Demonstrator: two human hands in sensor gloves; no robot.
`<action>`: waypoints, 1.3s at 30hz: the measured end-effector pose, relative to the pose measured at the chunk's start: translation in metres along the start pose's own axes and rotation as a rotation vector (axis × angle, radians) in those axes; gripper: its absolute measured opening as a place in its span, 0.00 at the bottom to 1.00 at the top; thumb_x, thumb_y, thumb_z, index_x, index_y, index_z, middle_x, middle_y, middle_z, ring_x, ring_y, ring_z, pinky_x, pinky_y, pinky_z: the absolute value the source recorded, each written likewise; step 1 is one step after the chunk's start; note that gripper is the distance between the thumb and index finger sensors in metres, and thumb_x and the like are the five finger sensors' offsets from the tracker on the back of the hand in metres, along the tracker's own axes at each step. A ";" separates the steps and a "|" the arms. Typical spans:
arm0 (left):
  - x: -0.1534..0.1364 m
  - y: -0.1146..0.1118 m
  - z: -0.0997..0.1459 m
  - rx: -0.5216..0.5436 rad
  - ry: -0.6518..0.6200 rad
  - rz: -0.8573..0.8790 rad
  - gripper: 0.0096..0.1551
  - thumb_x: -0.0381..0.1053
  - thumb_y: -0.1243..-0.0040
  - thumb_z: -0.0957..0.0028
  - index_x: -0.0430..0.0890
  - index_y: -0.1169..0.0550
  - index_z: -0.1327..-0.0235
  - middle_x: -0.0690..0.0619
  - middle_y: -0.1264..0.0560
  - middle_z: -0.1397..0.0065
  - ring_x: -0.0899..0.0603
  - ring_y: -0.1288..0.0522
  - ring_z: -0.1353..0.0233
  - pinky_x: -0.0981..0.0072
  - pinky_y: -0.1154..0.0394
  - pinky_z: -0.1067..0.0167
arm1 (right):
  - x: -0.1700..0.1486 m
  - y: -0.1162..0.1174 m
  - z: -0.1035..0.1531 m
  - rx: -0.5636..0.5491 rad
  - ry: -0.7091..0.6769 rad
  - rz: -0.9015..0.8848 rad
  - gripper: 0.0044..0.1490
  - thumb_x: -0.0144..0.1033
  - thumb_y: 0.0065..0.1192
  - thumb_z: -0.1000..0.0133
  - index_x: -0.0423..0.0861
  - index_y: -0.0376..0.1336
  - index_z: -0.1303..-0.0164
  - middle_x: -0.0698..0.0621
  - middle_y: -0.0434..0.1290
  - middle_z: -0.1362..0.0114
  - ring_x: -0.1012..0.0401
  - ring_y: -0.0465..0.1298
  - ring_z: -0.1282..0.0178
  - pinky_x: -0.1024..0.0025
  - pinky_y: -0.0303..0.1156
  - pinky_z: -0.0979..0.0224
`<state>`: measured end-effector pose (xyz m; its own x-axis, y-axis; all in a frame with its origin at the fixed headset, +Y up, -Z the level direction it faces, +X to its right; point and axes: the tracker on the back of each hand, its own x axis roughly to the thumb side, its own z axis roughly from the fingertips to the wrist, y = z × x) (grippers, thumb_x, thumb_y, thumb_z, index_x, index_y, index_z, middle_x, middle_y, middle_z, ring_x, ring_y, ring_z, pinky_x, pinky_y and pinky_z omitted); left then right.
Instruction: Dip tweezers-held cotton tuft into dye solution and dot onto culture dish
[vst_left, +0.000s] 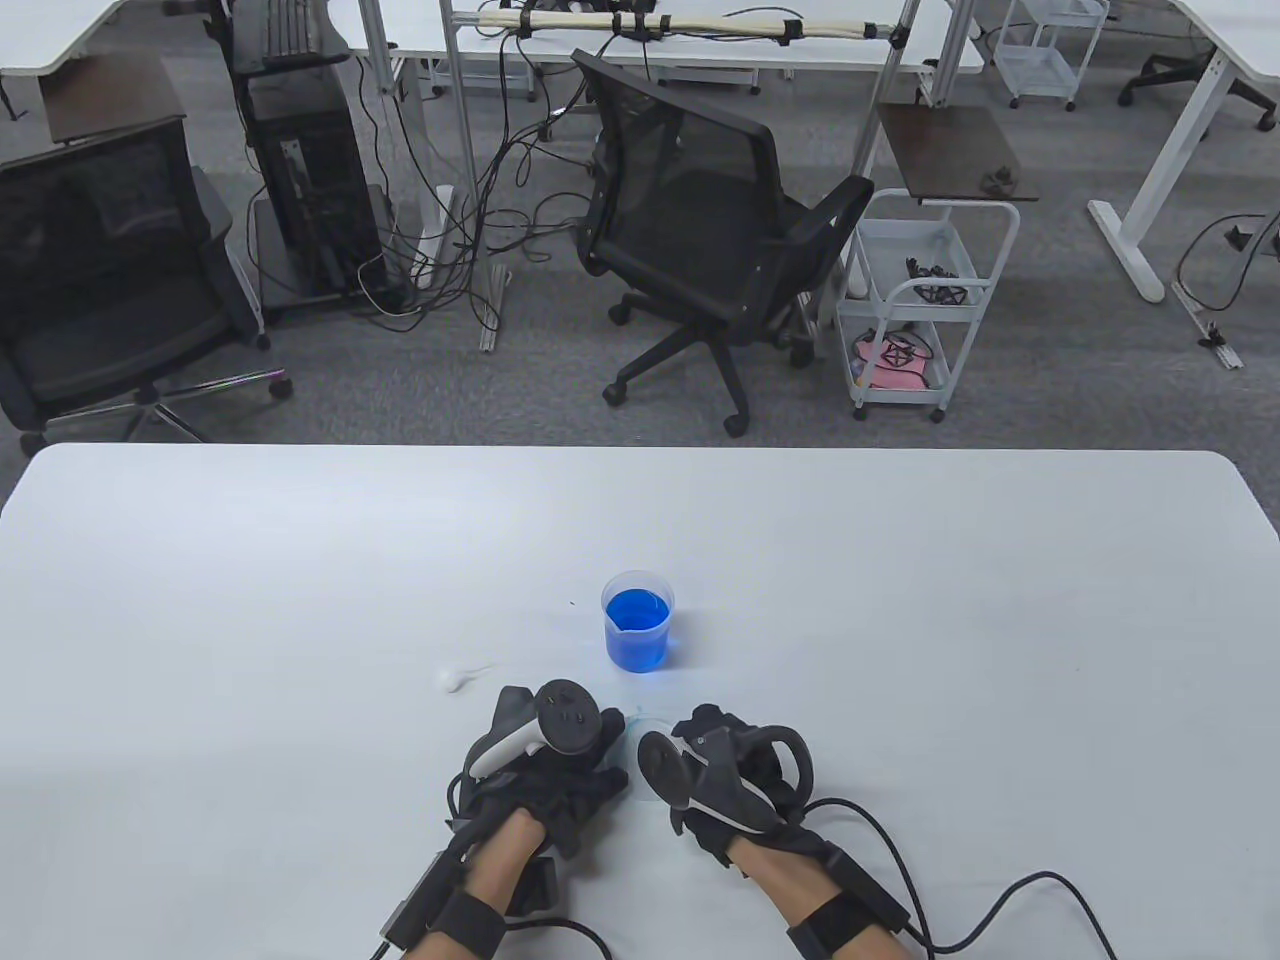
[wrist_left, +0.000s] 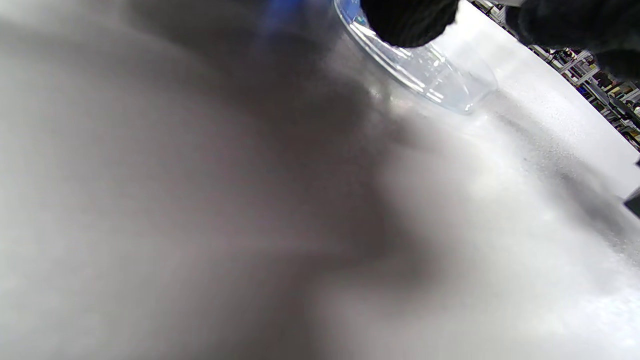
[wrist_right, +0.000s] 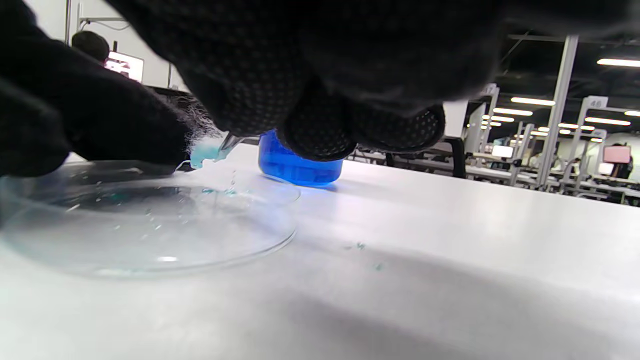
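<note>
White tabletop (vst_left: 900, 620) carries everything. Both gloved hands, left hand (vst_left: 545, 760) and right hand (vst_left: 725, 765), crowd the clear culture dish (wrist_right: 150, 235); only the right wrist view shows metal tweezers (wrist_right: 229, 142) gripped by right fingers, holding a blue-stained cotton tuft (wrist_right: 206, 151) over its rim. Left grasp: cannot tell. Behind, 1 beaker (vst_left: 638, 622) holds blue dye. A loose white cotton piece (vst_left: 452, 679) lies left.

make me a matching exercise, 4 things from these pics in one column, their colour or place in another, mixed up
1. beaker
2. loose cotton
3. dish
4. dyed tuft

a. clear, between the two hands
b. pale blue-green, held over the dish rim
c. white, on the table beyond the left hand
d. holds blue liquid

Pairs: 1-d, 2-c, 3-a, 4-b
</note>
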<state>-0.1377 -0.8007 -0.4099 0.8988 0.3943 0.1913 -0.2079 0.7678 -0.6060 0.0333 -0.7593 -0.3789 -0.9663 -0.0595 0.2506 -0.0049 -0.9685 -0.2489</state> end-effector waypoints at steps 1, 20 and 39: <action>0.000 0.000 0.000 0.000 0.000 0.000 0.41 0.57 0.52 0.33 0.52 0.57 0.16 0.38 0.68 0.12 0.26 0.71 0.19 0.20 0.68 0.34 | -0.001 0.001 -0.001 0.006 0.003 0.005 0.26 0.37 0.75 0.65 0.32 0.84 0.71 0.34 0.84 0.56 0.61 0.81 0.76 0.69 0.80 0.79; 0.000 -0.001 0.000 0.000 -0.002 0.003 0.41 0.57 0.52 0.33 0.52 0.57 0.16 0.38 0.68 0.12 0.26 0.71 0.19 0.20 0.68 0.33 | -0.010 0.001 0.002 0.009 0.033 0.027 0.26 0.37 0.75 0.65 0.32 0.85 0.71 0.34 0.84 0.56 0.61 0.81 0.77 0.69 0.80 0.79; -0.001 0.001 0.000 -0.002 0.002 0.008 0.41 0.57 0.52 0.33 0.53 0.57 0.16 0.38 0.68 0.12 0.27 0.71 0.19 0.20 0.68 0.33 | -0.011 0.003 0.015 0.041 -0.004 0.030 0.26 0.37 0.75 0.65 0.32 0.84 0.71 0.34 0.84 0.56 0.61 0.81 0.77 0.69 0.80 0.79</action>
<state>-0.1385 -0.8005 -0.4107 0.8980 0.3994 0.1845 -0.2145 0.7636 -0.6091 0.0478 -0.7653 -0.3688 -0.9648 -0.0893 0.2472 0.0344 -0.9753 -0.2181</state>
